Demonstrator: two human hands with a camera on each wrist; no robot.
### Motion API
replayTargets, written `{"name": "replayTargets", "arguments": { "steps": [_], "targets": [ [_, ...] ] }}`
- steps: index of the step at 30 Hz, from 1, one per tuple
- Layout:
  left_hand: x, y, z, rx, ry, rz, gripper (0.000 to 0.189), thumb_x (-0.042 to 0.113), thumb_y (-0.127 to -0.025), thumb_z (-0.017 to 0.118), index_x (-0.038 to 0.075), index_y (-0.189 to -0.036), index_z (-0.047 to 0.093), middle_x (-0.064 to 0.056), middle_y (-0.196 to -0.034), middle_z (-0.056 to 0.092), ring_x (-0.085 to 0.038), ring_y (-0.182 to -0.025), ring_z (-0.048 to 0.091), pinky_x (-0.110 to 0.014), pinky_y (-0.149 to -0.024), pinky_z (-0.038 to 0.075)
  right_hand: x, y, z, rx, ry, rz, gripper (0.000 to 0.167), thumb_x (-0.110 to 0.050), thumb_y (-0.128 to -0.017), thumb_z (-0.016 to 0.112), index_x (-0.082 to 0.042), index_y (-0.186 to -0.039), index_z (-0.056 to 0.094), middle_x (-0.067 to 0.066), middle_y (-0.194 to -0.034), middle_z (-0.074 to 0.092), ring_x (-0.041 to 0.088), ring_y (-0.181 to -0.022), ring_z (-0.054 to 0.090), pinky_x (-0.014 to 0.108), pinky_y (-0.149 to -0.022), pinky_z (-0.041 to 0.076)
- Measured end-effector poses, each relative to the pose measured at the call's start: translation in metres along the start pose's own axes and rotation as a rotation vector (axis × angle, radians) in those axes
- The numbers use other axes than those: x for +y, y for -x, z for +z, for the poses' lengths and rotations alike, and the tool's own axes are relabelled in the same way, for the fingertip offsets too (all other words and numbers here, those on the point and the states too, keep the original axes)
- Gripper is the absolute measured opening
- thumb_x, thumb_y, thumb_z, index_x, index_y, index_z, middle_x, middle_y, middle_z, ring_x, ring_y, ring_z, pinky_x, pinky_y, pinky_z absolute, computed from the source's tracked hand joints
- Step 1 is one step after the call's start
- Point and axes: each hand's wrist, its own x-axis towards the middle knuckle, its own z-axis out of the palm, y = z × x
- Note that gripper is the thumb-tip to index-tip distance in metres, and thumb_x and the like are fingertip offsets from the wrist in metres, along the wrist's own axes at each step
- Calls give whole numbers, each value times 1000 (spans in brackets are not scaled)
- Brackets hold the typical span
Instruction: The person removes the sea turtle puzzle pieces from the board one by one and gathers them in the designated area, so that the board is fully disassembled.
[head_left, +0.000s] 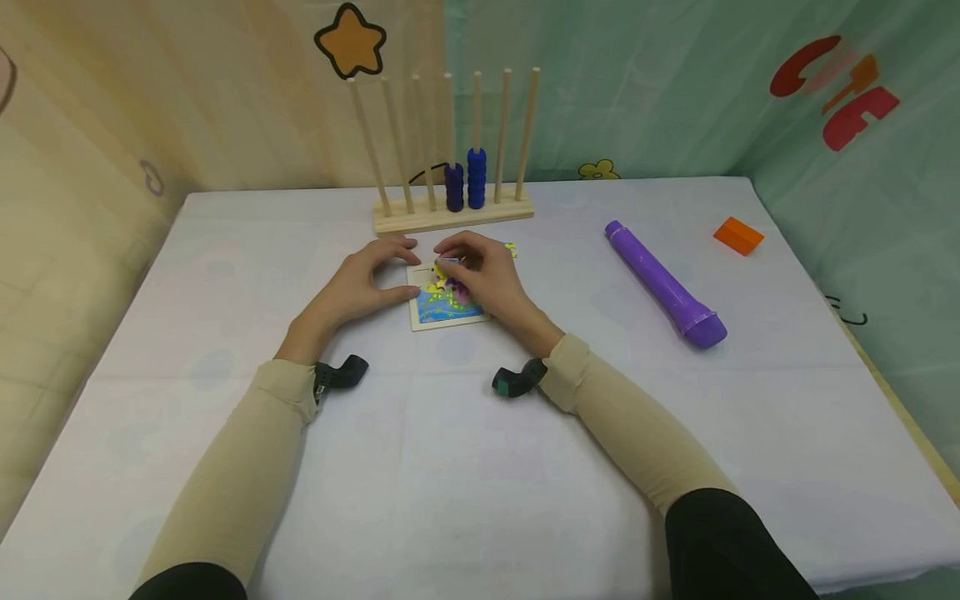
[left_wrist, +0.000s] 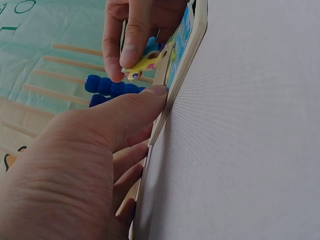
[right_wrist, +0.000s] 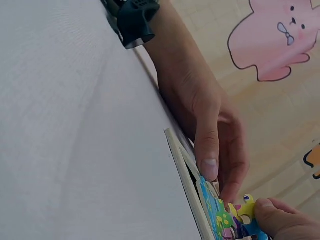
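A small wooden jigsaw board (head_left: 414, 313) with a light frame and a blue, green and yellow picture lies on the table. My left hand (head_left: 366, 279) holds its upper left corner, thumb on the left edge and fingers bent along the frame. Over the board, my right hand (head_left: 483, 271) pinches a yellow and blue jigsaw piece (left_wrist: 144, 64) between thumb and fingers; an eye is printed on its yellow part. In the right wrist view, that piece (right_wrist: 247, 204) is tilted up at the picture. The right hand hides part of the board in the head view.
Behind the board stands a wooden peg rack (head_left: 453, 220) with blue beads on two pegs. Something yellow (head_left: 512, 249) shows just beyond the right hand. To the right lie a purple microphone-shaped tube (head_left: 663, 283) and an orange block (head_left: 738, 236) on the white-covered table (head_left: 420, 467).
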Motion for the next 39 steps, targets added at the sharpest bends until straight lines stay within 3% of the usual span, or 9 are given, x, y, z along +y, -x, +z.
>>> {"name": "replayTargets", "arguments": {
  "steps": [6, 10, 18, 24, 30, 36, 39],
  "targets": [
    [-1, -1, 1, 0, -2, 6, 41, 28, -90, 86, 14, -125, 70, -5, -158, 54, -26, -156, 36, -53, -130, 23, 0, 0, -1, -13, -1, 5, 16, -15, -99, 75, -10, -114, 75, 4, -108, 76, 13, -97, 70, 27, -85, 59],
    [-1, 0, 3, 8, 11, 2, 42, 26, -88, 88, 14, -124, 70, -5, -157, 55, -26, -156, 37, -53, -130, 24, -2, 0, -8, 31, -8, 40, 15, -17, -100, 75, -12, -114, 76, 2, -110, 76, 12, -99, 70, 28, -88, 60],
    [-1, -2, 6, 1, 1, 6, 43, 27, -88, 87, 13, -125, 70, -6, -158, 54, -27, -156, 37, -53, -131, 23, 3, 7, -66, 256, 86, 171, 14, -20, -100, 75, -11, -110, 79, 3, -108, 77, 14, -97, 68, 24, -81, 55],
    [-2, 0, 2, 4, -14, 0, 43, 26, -88, 88, 13, -125, 70, -5, -158, 54, -27, -156, 37, -54, -130, 24, 20, 17, -90, 320, 220, 267, 16, -21, -100, 75, -11, -112, 78, 5, -109, 77, 14, -96, 66, 23, -83, 51],
    [-4, 0, 2, 1, -12, 0, 44, 27, -88, 88, 13, -126, 70, -5, -159, 53, -27, -156, 36, -54, -131, 23, 30, 16, -94, 324, 322, 247, 17, -20, -100, 75, -9, -112, 77, 8, -108, 77, 20, -93, 66, 27, -83, 49],
    [-3, -1, 2, -3, -21, -7, 44, 28, -88, 87, 14, -126, 69, -5, -160, 52, -28, -157, 35, -55, -131, 22, 31, 16, -94, 324, 429, 204, 23, -23, -103, 71, -7, -119, 74, 10, -114, 74, 26, -107, 64, 40, -103, 41],
    [-4, -1, 3, -6, -22, -11, 44, 28, -88, 87, 14, -126, 70, -5, -160, 52, -28, -157, 35, -55, -131, 22, 31, 17, -90, 353, 439, 185, 21, -22, -102, 71, -8, -117, 75, 9, -113, 74, 25, -110, 63, 43, -107, 39]
  ]
}}
